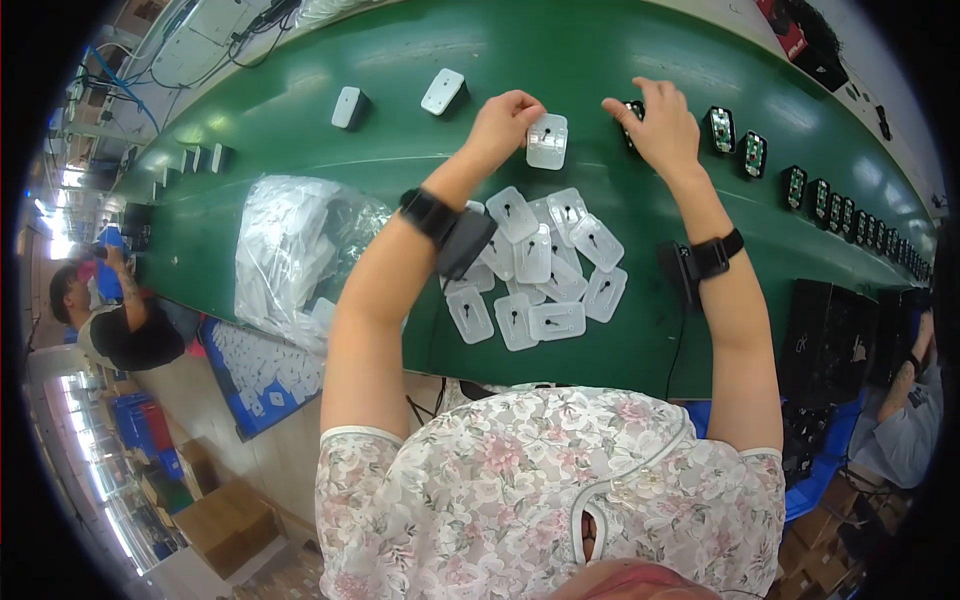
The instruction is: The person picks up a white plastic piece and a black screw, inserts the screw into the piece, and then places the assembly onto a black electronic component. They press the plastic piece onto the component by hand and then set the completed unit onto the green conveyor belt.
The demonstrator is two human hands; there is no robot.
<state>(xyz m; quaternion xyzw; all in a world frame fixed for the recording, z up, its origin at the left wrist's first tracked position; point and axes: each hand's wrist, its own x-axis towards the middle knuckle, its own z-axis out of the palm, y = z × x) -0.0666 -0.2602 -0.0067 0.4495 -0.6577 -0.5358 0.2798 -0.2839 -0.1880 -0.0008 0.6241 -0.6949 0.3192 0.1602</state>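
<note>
My left hand [505,122] is closed on a white plastic cover [547,141], holding it just above the green belt [400,120]. My right hand [662,125] reaches further right and pinches a small black circuit board part [633,108] lying on the belt. Below both hands lies a pile of several white plastic covers [540,270], each with a dark keyhole mark. Both wrists wear black straps.
Two white housings [348,106] [443,91] lie on the belt to the left. A row of circuit board parts [800,180] runs along the belt to the right. A clear plastic bag [290,250] sits at the left. Other people sit at both ends. Black trays [835,340] stand at the right.
</note>
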